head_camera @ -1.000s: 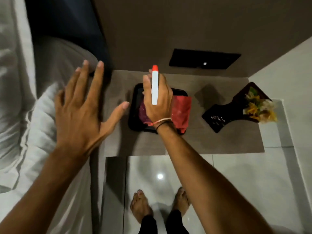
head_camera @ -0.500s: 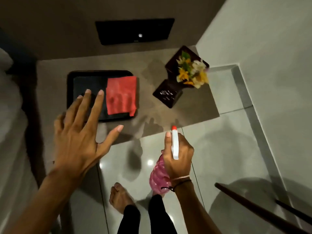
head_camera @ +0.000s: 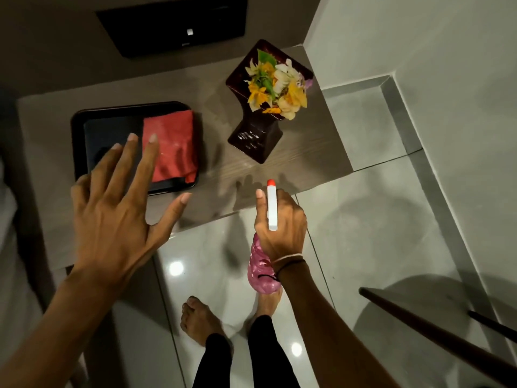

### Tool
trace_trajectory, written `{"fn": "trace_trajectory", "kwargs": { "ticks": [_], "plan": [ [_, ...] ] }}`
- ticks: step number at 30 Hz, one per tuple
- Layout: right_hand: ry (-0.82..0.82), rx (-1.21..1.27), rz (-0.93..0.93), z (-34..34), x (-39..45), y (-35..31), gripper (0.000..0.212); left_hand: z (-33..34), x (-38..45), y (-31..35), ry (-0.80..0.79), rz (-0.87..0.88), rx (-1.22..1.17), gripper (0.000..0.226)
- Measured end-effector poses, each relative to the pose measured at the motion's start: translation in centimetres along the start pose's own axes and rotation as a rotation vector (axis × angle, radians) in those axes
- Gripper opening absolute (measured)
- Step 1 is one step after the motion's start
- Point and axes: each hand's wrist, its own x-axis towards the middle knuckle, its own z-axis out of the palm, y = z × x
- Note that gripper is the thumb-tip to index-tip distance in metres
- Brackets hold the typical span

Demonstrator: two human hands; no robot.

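Right hand is gripping the pink spray bottle near the worktop edge; left hand is hovering spread, holding nothing, over the black tray with the red cloth.

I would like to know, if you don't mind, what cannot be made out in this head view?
Spray bottle: in the head view, the right hand covers its neck and trigger.
Black tray: its near left corner lies behind the left hand.
Red cloth: whether the left hand touches it cannot be told from above.
Dark stick: cut off by the lower right edge.
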Motion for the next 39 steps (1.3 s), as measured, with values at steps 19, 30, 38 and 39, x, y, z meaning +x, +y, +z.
{"fn": "trace_trajectory", "kwargs": {
  "ticks": [19, 30, 38, 39],
  "plan": [
    [0.120, 0.255, -0.271, 0.3, -1.0, -8.6, 0.047, -2.1, -2.3, -8.2, -0.004, -0.136, -0.002, 0.087],
    [0.097, 0.437, -0.503, 10.5, 3.4, -27.5, 0.039, -4.3, -3.7, -19.9, 0.018, -0.297, 0.089, 0.087],
    [-0.006, 0.422, -0.413, 14.9, 4.8, -28.8, 0.044, -2.7, -3.0, -18.9, -0.038, -0.308, 0.030, 0.089],
    [-0.001, 0.425, -0.414, 14.9, 5.0, -29.1, 0.047, -2.9, -2.9, -18.7, -0.039, -0.310, 0.029, 0.089]
  ]
}}
